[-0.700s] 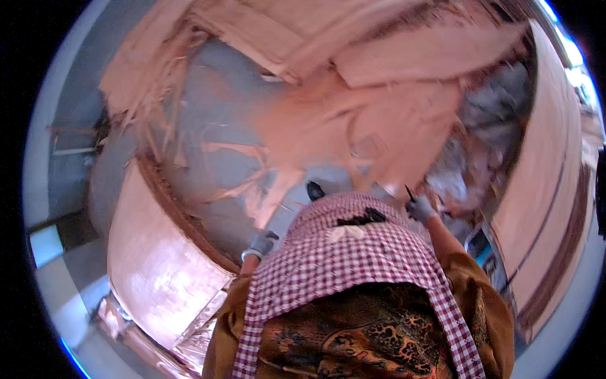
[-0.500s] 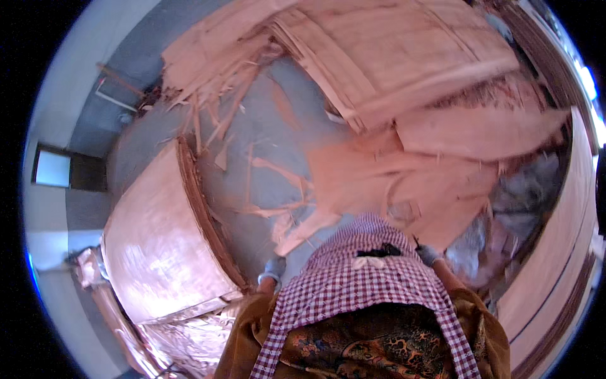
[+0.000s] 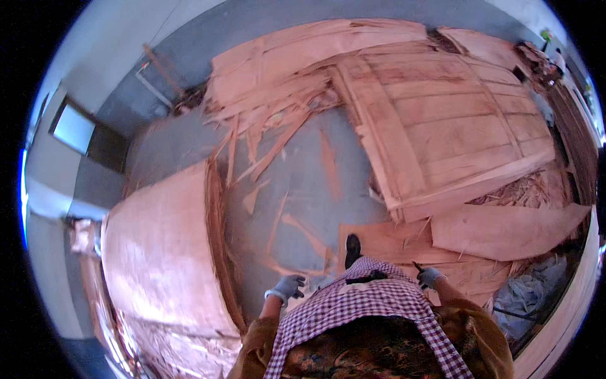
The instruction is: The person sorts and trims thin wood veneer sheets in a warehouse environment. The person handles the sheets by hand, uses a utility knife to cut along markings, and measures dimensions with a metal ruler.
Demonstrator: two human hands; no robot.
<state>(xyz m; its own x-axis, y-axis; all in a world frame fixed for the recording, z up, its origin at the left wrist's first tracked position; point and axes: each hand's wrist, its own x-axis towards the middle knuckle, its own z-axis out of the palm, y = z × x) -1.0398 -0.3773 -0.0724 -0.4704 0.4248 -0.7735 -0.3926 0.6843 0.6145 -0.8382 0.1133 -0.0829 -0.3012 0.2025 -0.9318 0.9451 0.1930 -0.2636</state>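
Observation:
My left hand, in a pale grey glove, is held out beside the checked apron, its fingers spread and slightly bent with nothing visible in them. On the other side, my right hand, gloved too, is closed around a thin dark tool; its tip pokes out past the fingers, and its kind is too small to make out. Reddish wood veneer sheets lie on the floor in front of me. A dark shoe shows at their left edge.
A tall stack of veneer stands at my left. Ahead right is a wide, low veneer stack. Torn strips litter the grey floor. Crumpled plastic sheeting lies at right. Another person is far off at upper right.
The view has tilted up, bringing the far wall and more of the stacks into sight. My left hand has risen from beside a veneer strip and its fingers have spread.

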